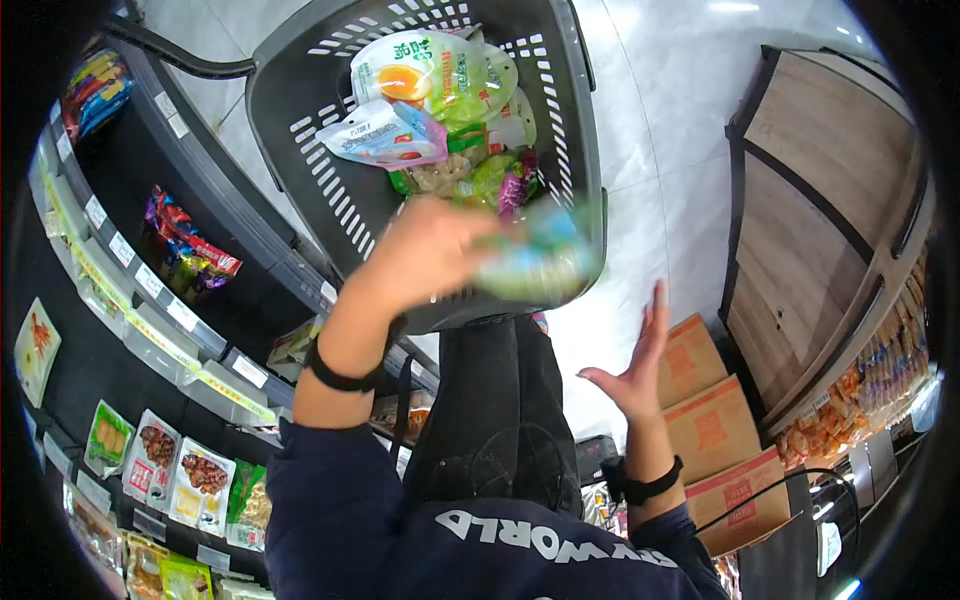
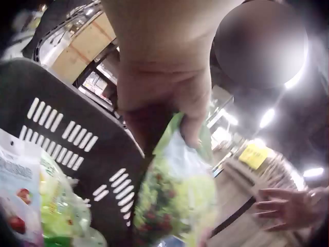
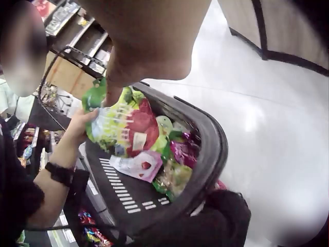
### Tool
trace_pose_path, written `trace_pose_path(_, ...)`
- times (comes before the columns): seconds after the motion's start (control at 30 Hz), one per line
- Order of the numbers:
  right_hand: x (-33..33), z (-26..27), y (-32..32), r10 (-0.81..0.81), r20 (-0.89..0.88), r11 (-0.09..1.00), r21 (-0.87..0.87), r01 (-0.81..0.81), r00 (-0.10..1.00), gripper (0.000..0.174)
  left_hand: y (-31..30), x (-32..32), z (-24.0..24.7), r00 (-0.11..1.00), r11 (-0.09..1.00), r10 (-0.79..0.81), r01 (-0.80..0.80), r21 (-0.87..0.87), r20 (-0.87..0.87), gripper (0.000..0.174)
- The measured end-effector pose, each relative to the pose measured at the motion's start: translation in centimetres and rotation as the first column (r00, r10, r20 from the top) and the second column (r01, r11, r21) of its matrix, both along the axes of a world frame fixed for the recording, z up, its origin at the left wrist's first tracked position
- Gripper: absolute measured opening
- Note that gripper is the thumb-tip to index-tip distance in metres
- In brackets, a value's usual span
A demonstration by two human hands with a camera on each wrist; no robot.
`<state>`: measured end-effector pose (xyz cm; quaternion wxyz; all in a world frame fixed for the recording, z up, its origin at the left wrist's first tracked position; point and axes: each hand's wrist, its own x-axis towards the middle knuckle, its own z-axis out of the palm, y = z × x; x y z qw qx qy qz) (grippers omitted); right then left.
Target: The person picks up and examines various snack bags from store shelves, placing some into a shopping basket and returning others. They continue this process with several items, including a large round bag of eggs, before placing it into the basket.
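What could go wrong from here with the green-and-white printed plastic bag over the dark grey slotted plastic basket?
The left hand pinches the bag near its top edge, so it might slip. It is near the basket's rim and could catch or fall outside; the open right hand isn't supporting it. The heaped glossy packets below might shift.

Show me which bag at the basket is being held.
The green-topped one, pinched in the left hand; the other bags lie inside the basket.
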<state>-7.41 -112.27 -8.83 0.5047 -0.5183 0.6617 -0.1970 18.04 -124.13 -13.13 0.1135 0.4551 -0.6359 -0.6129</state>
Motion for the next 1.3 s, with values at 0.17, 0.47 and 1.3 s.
trace_pose_path(0.17,-1.1,1.2,0.3,-0.614,0.485,0.744,0.618,0.254,0.623,0.090,1.3,-2.8,0.5,0.960,0.875,-0.128,0.227,0.427,-0.248,0.018)
trace_pose_path(0.47,-3.3,0.1,5.3,-0.812,0.504,0.573,0.785,0.236,0.295,0.057,9.8,-5.2,-26.4,0.438,0.725,0.495,-0.684,-0.080,0.751,0.082)
trace_pose_path(1.3,-6.2,25.6,3.9,0.486,0.783,0.798,-0.217,-0.563,0.388,0.031,28.8,-5.8,34.3,0.617,0.537,0.786,-0.655,-0.532,0.034,0.016)
